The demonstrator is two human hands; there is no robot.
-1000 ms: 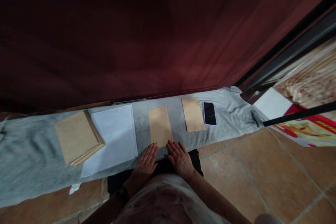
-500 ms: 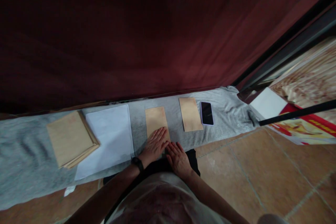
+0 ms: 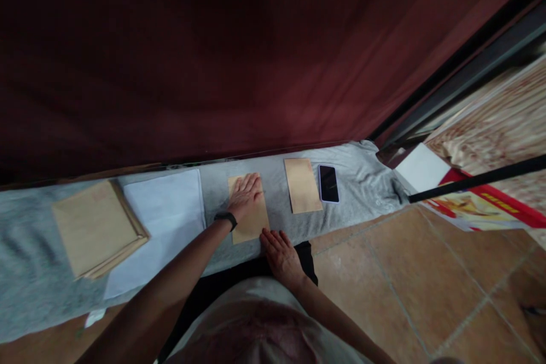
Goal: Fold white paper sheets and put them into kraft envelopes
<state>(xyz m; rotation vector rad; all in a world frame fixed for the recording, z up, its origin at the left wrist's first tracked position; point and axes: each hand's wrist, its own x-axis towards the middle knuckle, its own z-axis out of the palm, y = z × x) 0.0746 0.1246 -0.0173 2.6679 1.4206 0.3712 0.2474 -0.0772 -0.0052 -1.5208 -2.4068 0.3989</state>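
One brown envelope (image 3: 252,224) lay flat on the cloth-covered worktop (image 3: 356,176) before us, between the white paper (image 3: 170,205) and a second envelope (image 3: 303,186). We judged it light, bendy and easily creased, best taken by its long edges. Our left hand (image 3: 244,196) rested flat on its far half, fingers outstretched, gripping nothing; our right hand (image 3: 283,256), also unclenched, had its fingertips at the near right corner.

The left hand (image 3: 244,192) (wristband (image 3: 228,217) fitted) is lying flat on the middle envelope (image 3: 252,226). The right hand (image 3: 282,253) is resting at the grey cloth's (image 3: 362,182) near edge, by that envelope's corner. Toward the right edge, a phone (image 3: 329,184) is lying beside a second envelope (image 3: 303,186); toward the left, an envelope stack (image 3: 96,227) is overlapping white paper (image 3: 170,213).
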